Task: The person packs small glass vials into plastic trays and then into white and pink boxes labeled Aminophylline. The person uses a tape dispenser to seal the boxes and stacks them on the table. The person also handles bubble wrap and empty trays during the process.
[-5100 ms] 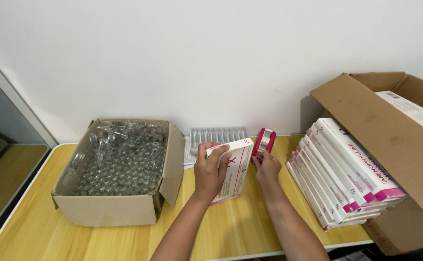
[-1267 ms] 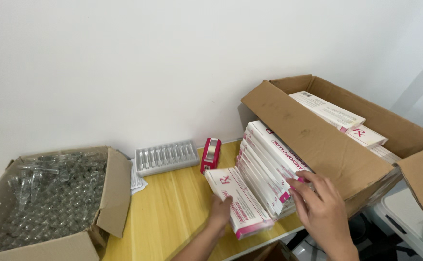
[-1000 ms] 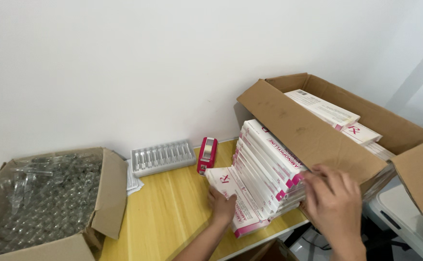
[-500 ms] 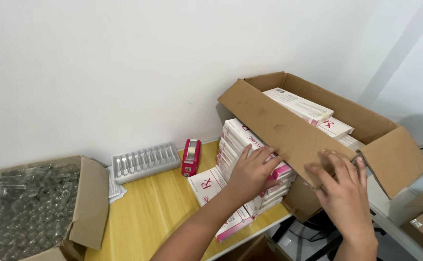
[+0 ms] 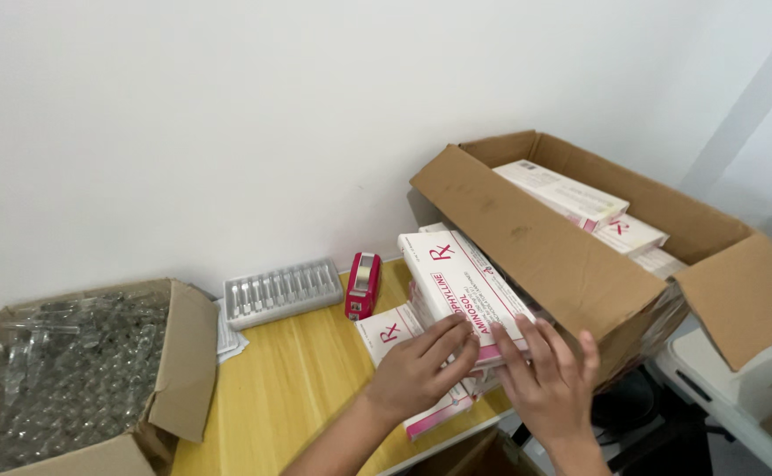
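stack of white-and-pink cartons, both hands on it

- left hand (image 5: pixel 421 375): fingers spread and flat, pressed on the near end of the stack of flat cartons (image 5: pixel 465 295); not closed around anything, resting and steadying.
- right hand (image 5: pixel 549 379): fingers fanned open, tips touching the stack's near right edge; holds nothing.
- stack: white medicine cartons with pink ends, piled near the front right corner of the yellow table (image 5: pixel 298 379), leaning against the flap of the large cardboard box (image 5: pixel 597 264). the top carton sits askew over the ones below.
- loose carton (image 5: pixel 395 339): lies flat beside the stack, partly under the left hand and wrist, its near end close to the table's front edge.
- large cardboard box: open, off the right side of the table, with more cartons of the same kind inside.
- red tape dispenser (image 5: pixel 362 284): upright behind the stack, apart from it.
- clear plastic ampoule tray (image 5: pixel 282 291): against the wall, left of the dispenser, on some papers.
- box of glass vials (image 5: pixel 69 379): open, plastic-lined, far left.

risk, as a judgement: the stack is uneven and close to the table edge; a push from either open hand could slide the top cartons off, or nudge the loose carton over the front edge. with neither hand gripping, nothing would catch a slipping carton.
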